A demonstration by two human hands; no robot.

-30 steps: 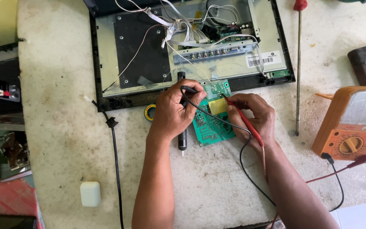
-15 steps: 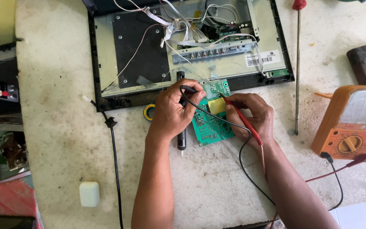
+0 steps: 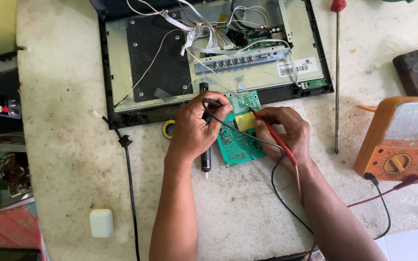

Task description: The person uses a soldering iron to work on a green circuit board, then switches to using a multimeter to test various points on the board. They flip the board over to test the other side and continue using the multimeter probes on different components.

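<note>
Head view, looking down on a worn, pale counter [image 3: 247,212]. Left hand [image 3: 197,128] closed around a black test probe [image 3: 215,103], tip pressed near the top of a green circuit board [image 3: 240,133]. Right hand [image 3: 286,133] closed around a red test probe [image 3: 274,137], tip touching the same board beside a yellow patch. Green circuit board lying flat on the counter between both hands, just below the lower edge of an opened flat-screen chassis [image 3: 136,67], with loose white wires and ribbon cables spread over its metal back. Black and red leads trailing from the probes down and right to an orange multimeter [image 3: 402,145] at the right edge. Dark pen-shaped tool [image 3: 205,162] lying upright in the picture under the left hand, partly hidden. Small yellow-rimmed tape roll [image 3: 169,129] just left of the left hand. Long red-handled screwdriver [image 3: 337,72] lying well to the right of the board. Black cable [image 3: 130,193] running down the counter on the left; small white rounded case [image 3: 101,223] near the lower left.
</note>
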